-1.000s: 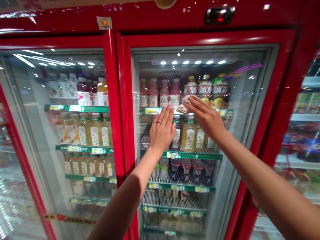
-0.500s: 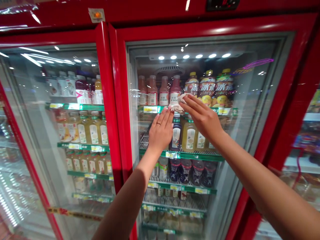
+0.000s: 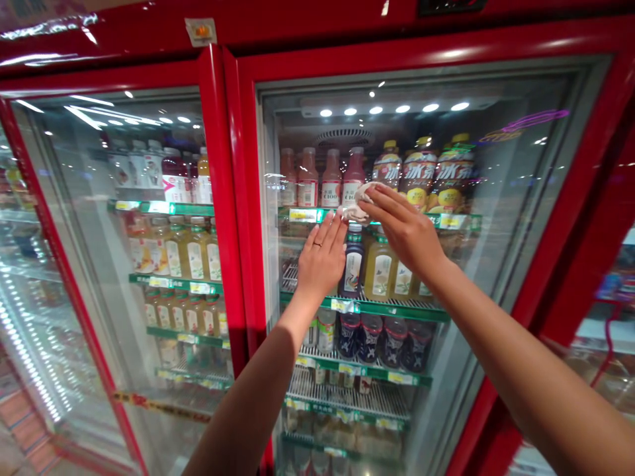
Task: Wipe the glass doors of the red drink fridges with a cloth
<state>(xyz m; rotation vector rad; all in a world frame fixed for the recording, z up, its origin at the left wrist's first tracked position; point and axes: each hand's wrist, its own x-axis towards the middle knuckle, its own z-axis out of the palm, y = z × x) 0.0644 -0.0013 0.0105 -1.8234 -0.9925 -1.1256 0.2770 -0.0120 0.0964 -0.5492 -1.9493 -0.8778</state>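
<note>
My right hand [image 3: 407,228] presses a crumpled white cloth [image 3: 361,203] against the glass door [image 3: 516,198] of a red-framed display fridge. Its fingers are together over the cloth. Just left of it, my left hand [image 3: 322,254] lies flat with fingers stretched out, a ring on one of them. Its fingertips reach the lower left edge of the cloth; it grips nothing that I can see. Behind the glass near my hands stand pink bottles [image 3: 307,178], a dark bottle [image 3: 353,264] and yellow juice bottles [image 3: 380,271].
A red door frame [image 3: 248,198] runs down left of my hands. Beyond it, another glass door [image 3: 84,218] shows shelved bottles. Yellow and red tape [image 3: 161,406] crosses low on that side. Brick-red floor tiles [image 3: 27,430] show at the lower left. More shelves stand at the right edge.
The view has shifted slightly, with more of the left fridge and floor now showing. Both hands keep nearly the same place on the glass, the cloth still under my right hand.
</note>
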